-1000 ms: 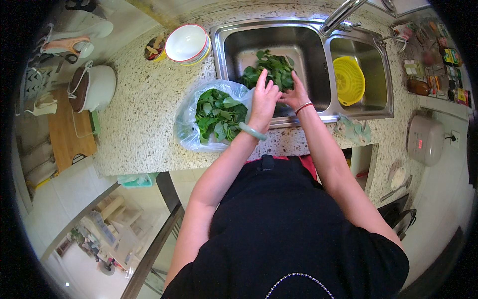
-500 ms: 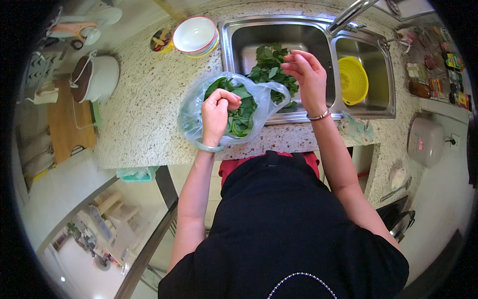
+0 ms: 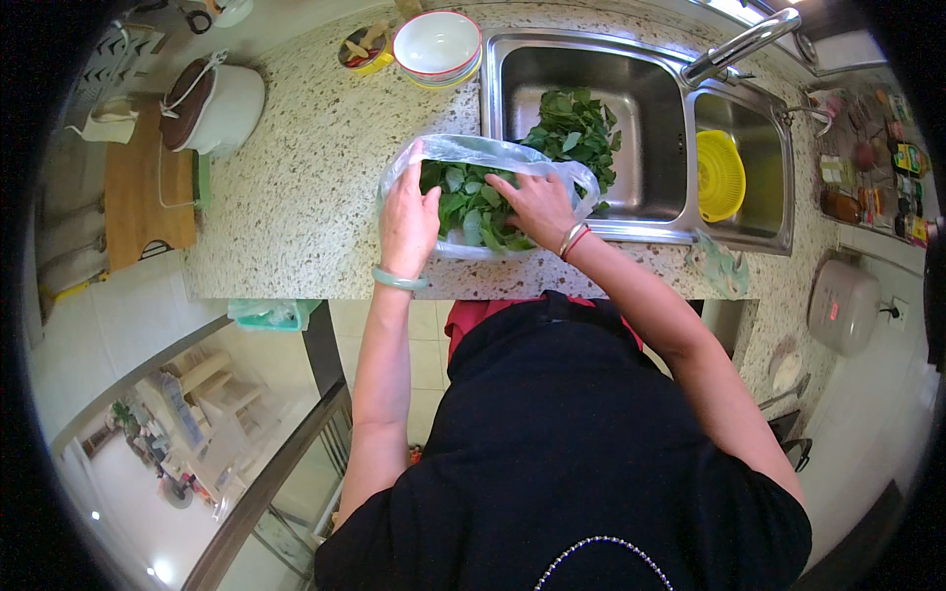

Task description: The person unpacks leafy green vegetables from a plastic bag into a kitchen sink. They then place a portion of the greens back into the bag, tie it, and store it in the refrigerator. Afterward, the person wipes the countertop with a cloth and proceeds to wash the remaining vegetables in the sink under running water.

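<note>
Left hand (image 3: 407, 222): a bit left of centre in the upper half of the frame, fingers stretched up along the left edge of the plastic bag (image 3: 473, 150), thumb sticking out on its own. Pretty relaxed, definitely not clenched.
Right hand (image 3: 542, 209): just right of centre, coming in over the bag's right side, fingertips down by the bagged greens (image 3: 473, 207). Honestly can't tell if it's got a grip on any leaves or plastic.
Wrists: pale green bangle (image 3: 400, 283) on the left one, a silvery bracelet (image 3: 571, 236) plus a red one on the right.
Bag: see-through, mouth open, upper middle of the frame, sitting on the speckled counter (image 3: 315, 187) right up by the sink, packed with leafy stuff.
Sink (image 3: 650, 128): metal, two basins, upper right of the frame. Another pile of greens (image 3: 576, 138) lies in the left basin, toward its left side.
Colander (image 3: 721, 177): bright yellow, in the right basin.
Faucet (image 3: 744, 46): shiny, top right.
Bowls (image 3: 439, 44): stacked at the top, left of the sink, red rim on the uppermost.
Pot (image 3: 234, 113): white with a brown lid, upper left, near a wooden board (image 3: 148, 212).
</note>
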`<state>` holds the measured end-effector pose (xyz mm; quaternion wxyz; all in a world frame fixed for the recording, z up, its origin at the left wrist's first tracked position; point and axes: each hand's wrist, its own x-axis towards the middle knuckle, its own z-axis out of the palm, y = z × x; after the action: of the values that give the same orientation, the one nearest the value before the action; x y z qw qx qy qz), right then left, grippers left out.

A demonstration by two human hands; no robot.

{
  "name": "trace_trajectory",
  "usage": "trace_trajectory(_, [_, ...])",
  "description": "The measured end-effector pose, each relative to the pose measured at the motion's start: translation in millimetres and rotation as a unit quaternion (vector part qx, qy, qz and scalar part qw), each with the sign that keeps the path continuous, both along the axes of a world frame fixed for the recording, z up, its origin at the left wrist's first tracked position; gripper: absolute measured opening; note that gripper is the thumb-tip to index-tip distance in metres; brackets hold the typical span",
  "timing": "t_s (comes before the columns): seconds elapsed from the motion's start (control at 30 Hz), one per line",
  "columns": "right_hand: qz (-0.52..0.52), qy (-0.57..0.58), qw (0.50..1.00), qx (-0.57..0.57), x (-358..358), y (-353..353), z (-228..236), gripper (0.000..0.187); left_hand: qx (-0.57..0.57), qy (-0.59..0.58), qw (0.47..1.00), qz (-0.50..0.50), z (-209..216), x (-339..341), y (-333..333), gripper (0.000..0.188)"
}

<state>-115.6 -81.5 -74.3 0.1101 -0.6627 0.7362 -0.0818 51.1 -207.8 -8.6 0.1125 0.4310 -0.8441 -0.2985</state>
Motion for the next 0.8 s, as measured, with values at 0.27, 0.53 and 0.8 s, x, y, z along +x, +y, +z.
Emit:
trace_trajectory(0.27, [-0.106, -0.32, 0.939, -0.071, -13, -7, 48, 0.026, -0.131, -0.043, 0.988, 0.066, 44, 9, -8, 0.06])
trace_trajectory(0.53, [-0.149, -0.328, 0.932, -0.051, -15, -15, 28, 0.029, -0.126, -0.021, 0.991, 0.034, 35, 10, -4, 0.047])
trace_trajectory(0.8, [-0.109, -0.116, 0.987, 0.027, 22, -34, 37, 0.084, -0.129, -0.022, 0.989, -0.066, -4, -14, -12, 0.035])
